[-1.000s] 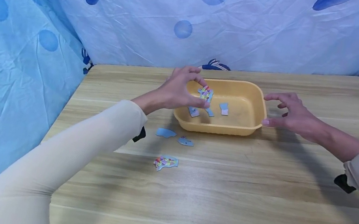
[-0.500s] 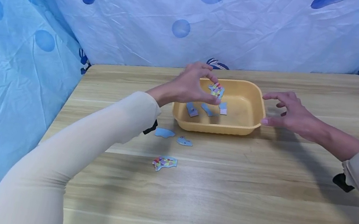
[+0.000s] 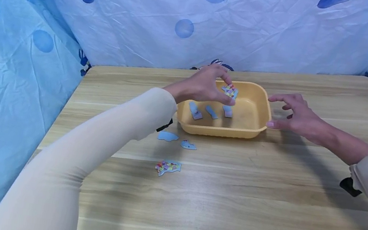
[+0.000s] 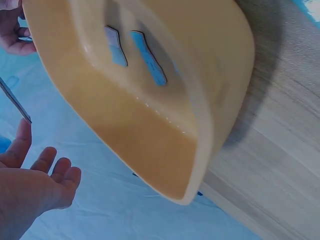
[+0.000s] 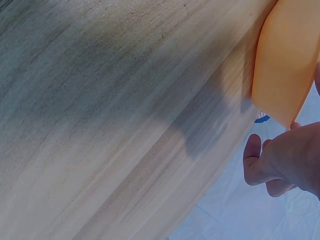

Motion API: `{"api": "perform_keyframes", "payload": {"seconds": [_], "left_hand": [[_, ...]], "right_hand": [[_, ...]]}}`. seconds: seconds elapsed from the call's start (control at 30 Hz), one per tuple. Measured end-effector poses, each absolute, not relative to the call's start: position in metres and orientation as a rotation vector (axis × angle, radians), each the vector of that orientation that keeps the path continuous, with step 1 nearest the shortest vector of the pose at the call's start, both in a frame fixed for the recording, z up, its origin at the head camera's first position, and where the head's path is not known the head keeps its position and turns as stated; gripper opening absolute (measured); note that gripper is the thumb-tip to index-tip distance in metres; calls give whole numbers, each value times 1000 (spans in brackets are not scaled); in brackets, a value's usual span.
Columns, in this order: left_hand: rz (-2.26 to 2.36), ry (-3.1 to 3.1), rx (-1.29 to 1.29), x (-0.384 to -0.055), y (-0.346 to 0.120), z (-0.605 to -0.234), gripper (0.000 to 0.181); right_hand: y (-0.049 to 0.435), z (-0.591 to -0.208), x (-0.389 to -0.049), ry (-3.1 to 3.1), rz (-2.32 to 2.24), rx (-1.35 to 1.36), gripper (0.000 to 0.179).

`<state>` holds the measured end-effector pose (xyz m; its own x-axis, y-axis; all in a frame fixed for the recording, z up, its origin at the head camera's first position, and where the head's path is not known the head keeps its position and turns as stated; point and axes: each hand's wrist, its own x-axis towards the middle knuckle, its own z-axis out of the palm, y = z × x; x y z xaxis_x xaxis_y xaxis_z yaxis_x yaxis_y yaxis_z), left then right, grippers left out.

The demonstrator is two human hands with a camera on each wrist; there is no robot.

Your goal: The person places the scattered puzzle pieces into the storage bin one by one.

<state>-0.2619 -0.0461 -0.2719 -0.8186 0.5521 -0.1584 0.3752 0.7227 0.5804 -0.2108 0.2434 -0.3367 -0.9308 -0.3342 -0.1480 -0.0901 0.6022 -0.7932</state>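
Note:
My left hand (image 3: 207, 85) is over the yellow-orange plastic basin (image 3: 226, 133), pinching a multicoloured puzzle piece (image 3: 231, 92) with blue edges between thumb and index finger. In the left wrist view that piece (image 4: 15, 101) shows almost edge-on at the fingertip. My right hand (image 3: 296, 115) is at the basin's right end, thumb and index finger spread apart with their tips right at the rim. Inside the basin lie a blue-and-lilac piece (image 3: 195, 111), a narrow blue piece (image 3: 211, 112) and another blue-and-lilac piece (image 3: 227, 112).
On the wooden table (image 3: 227, 205), in front of the basin, are a plain blue piece (image 3: 167, 136), a small blue piece (image 3: 188, 145) and a multicoloured piece (image 3: 168, 166). A blue patterned curtain (image 3: 276, 28) hangs behind the table and along its sides.
My left hand has moved right across the basin with the puzzle piece pinched, uncovering pieces at the basin's left. The right hand has kept its place at the rim.

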Motion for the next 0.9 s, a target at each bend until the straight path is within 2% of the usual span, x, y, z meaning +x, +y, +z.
{"api": "perform_keyframes", "payload": {"seconds": [0.47, 0.9], "left_hand": [[731, 2525, 698, -269, -21, -283, 57], [232, 2688, 917, -268, 6, -294, 50]], "right_hand": [[244, -338, -211, 2573, -1241, -351, 75], [243, -338, -211, 2576, -1245, -352, 73]]}}
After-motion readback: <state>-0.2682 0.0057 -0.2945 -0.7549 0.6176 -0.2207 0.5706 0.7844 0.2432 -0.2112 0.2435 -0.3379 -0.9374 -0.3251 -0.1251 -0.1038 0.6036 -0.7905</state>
